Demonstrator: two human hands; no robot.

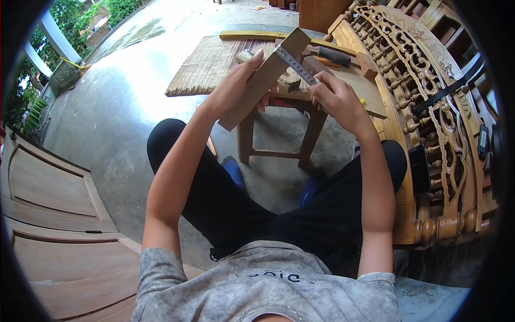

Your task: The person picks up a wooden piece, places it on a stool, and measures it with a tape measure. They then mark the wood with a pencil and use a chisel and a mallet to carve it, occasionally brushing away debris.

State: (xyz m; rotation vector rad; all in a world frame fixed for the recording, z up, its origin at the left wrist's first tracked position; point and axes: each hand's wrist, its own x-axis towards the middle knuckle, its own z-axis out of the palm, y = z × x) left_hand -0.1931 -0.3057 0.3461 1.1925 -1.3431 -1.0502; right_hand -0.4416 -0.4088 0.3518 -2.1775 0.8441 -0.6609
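My left hand (234, 87) grips a flat wooden board (244, 104) that is held up at a slant over the work stool. Its thumb side lies along the board's left edge, and some fingertips show past the other edge. Across the upper part of the board lies a metal ruler (296, 65) with printed numbers. My right hand (339, 100) is closed on the ruler's lower right end. Behind both hands is a worn wooden worktop (201, 67) on a stool-like stand (245, 134).
On the worktop lie a long wood strip (252, 35), a dark-handled tool (333, 55) and a small wood block (367, 65). A carved wooden bench (424, 70) runs along the right. Panelled wooden pieces (51, 182) stand at the left, beside the concrete floor (115, 123).
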